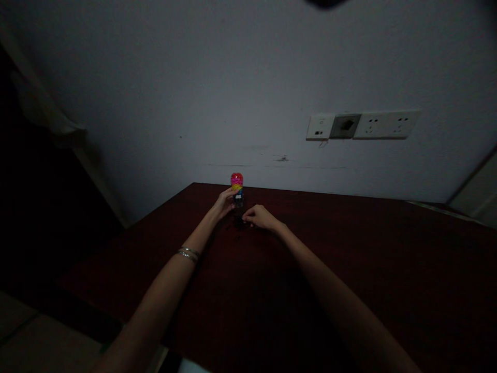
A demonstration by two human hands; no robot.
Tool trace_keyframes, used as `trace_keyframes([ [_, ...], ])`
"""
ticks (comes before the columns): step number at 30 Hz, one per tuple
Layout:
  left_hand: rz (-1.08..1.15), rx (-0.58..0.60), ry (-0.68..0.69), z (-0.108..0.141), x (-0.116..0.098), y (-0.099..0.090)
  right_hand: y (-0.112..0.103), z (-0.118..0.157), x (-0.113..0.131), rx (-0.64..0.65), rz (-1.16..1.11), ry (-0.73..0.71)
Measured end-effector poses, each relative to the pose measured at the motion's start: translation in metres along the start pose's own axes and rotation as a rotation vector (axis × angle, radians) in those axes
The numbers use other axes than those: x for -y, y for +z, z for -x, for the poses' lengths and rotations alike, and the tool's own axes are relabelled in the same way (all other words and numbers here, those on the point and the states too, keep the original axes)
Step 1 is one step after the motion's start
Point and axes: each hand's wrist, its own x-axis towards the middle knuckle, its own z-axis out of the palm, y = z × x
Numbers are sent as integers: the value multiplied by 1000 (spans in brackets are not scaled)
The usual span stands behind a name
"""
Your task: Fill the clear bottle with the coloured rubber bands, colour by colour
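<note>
A small colourful container [237, 180], red and pink on top, yellow and blue lower down, stands upright on the dark red table near the wall. My left hand [224, 203] is closed around its left side, with silvery bangles at the wrist. Just below and right of it, my right hand [259, 216] has its fingertips pinched together over a small heap of dark bits [238, 221]. What those fingertips hold, if anything, is too small to make out.
The dark red table [330, 248] reaches back to a pale wall. White socket panels [386, 125] and a grey socket [345, 126] are on the wall at the right. Tiled floor [39, 336] shows at the lower left, past the table's left edge.
</note>
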Motion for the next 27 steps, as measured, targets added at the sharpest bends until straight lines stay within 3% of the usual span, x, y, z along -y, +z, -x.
trace_keyframes([
  [5,7,6,4,0,-1,0,1,2,3,27,-21,-49],
  [9,14,8,10,-2,1,-1,1,4,8,-25,86,-68],
  [16,18,23,-4,-3,1,0,0,6,12,-82,159,28],
  [21,0,21,4,-3,1,0,2,7,13,-67,141,63],
  [27,9,26,8,-4,2,-3,1,7,10,-18,140,-4],
])
